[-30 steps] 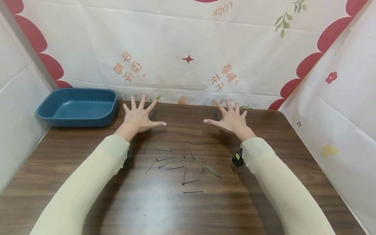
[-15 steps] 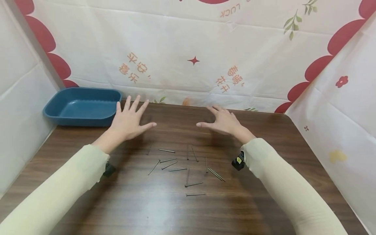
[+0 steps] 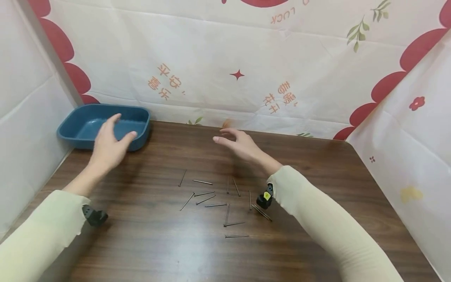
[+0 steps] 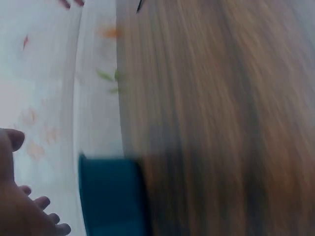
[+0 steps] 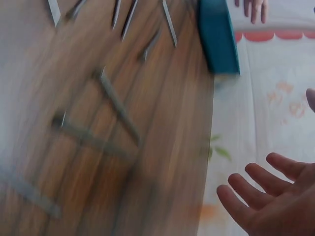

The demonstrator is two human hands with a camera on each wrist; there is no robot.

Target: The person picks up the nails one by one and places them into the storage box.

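Observation:
My left hand (image 3: 108, 147) hovers at the front right of a blue plastic basin (image 3: 139, 145), overlapping it in the head view, thumb and fingers spread apart and holding nothing. The basin also shows at the bottom of the left wrist view. My right hand (image 3: 241, 145) hangs over the back middle of the table with relaxed, slightly bent fingers and nothing in them. Several loose steel nails (image 3: 237, 236) lie scattered on the table in front of the hands. In the right wrist view, nails (image 5: 118, 105) appear large and blurred, left of the spread fingers (image 5: 268, 179).
The brown wood-grain table (image 3: 169, 246) meets a white printed cloth (image 3: 197, 51) hung along its back. More cloth covers the left and right sides. A small black camera (image 3: 265, 196) sits at the right wrist, another black camera (image 3: 94, 216) at the left.
My left hand has swung left from the table's back to the basin. The right hand has moved left, its fingers less spread. The nails keep their arrangement; the head view has shifted slightly.

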